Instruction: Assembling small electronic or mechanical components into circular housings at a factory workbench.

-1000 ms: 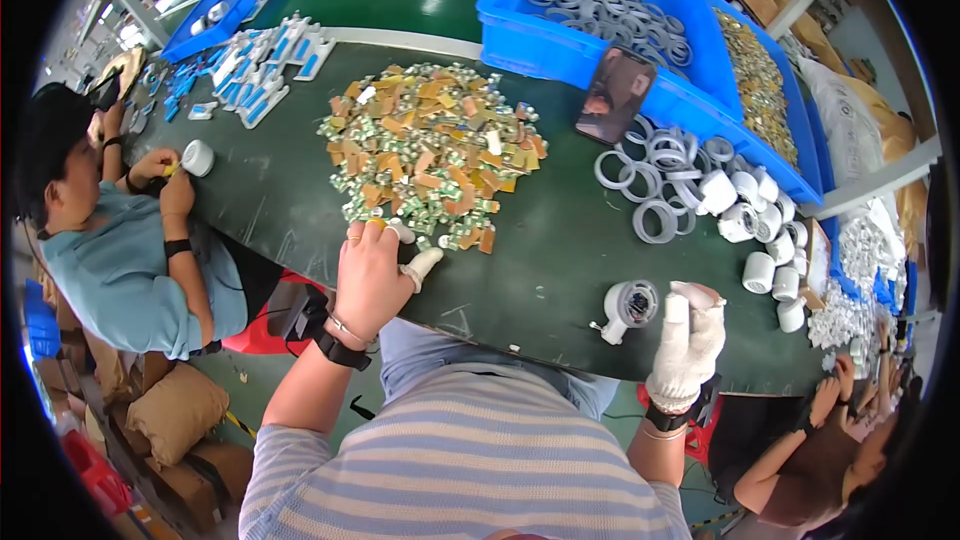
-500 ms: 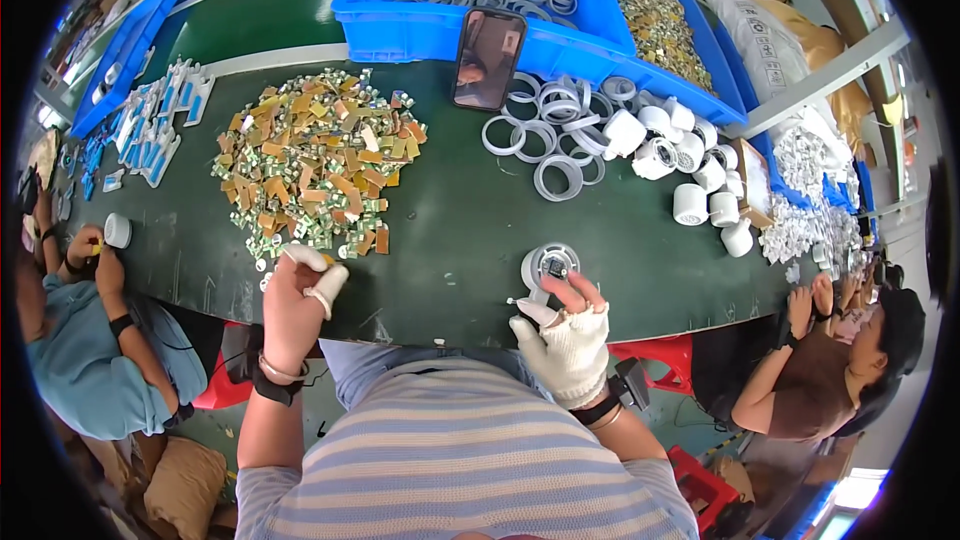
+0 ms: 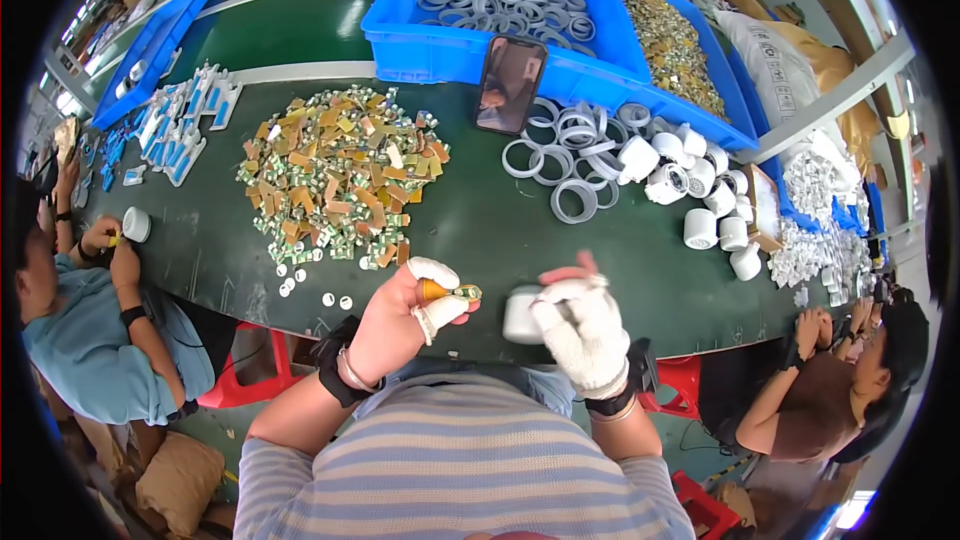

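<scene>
Above the near table edge, my left hand [image 3: 395, 312], with white finger covers, pinches a small circuit board [image 3: 463, 292] with a yellow-brown piece behind it. To its right, a white cylindrical housing [image 3: 520, 316] shows its plain outer wall, smeared by motion. My right hand [image 3: 582, 330], in a white knitted glove with bare fingertips showing, is closed at the housing's right side; the grip itself is partly hidden. Beyond my left hand lies a heap of small circuit boards with brown and yellow pieces [image 3: 340, 175]. Several small white discs [image 3: 329, 300] lie at its near side.
A phone [image 3: 511, 85] leans on a blue bin [image 3: 420, 62] of grey rings. Loose rings [image 3: 573, 202] and white housings [image 3: 700, 228] stand right of centre. White-blue parts [image 3: 185, 135] lie far left. Co-workers sit left [image 3: 120, 340] and right [image 3: 790, 390].
My left hand has come from the heap's near edge toward the middle, now with a circuit board. The housing, earlier open end up, has been turned over by my right hand. The view has shifted slightly.
</scene>
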Available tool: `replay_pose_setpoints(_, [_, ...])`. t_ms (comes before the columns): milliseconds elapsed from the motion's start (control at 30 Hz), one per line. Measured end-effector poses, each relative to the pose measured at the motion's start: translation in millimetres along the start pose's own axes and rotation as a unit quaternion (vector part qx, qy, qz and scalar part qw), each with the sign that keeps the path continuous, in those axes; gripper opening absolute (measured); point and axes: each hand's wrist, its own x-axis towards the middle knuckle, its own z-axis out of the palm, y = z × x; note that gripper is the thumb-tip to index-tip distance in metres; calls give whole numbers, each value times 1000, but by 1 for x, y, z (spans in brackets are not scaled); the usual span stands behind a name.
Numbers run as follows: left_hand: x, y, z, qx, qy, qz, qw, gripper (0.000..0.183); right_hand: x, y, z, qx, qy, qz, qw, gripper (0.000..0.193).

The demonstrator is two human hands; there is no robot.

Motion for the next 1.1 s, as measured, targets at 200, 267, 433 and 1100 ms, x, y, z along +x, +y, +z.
replay_pose_setpoints(200, [2, -2, 3, 194, -43, 12, 980, 26, 24, -6, 6, 102, -155, 11, 983, 13])
replay_pose_setpoints(267, [-2, -4, 4, 199, -42, 13, 979, 25, 27, -3, 8, 82, -173, 0, 981, 14])
replay_pose_setpoints(433, [-7, 3, 7, 226, -41, -23, 973, 24, 33, -6, 11, 78, -172, 4, 982, 7])
replay_pose_setpoints(1100, [-11, 10, 8, 324, -83, -10, 942, 29, 48, 16, 6, 99, -298, -28, 949, 13])
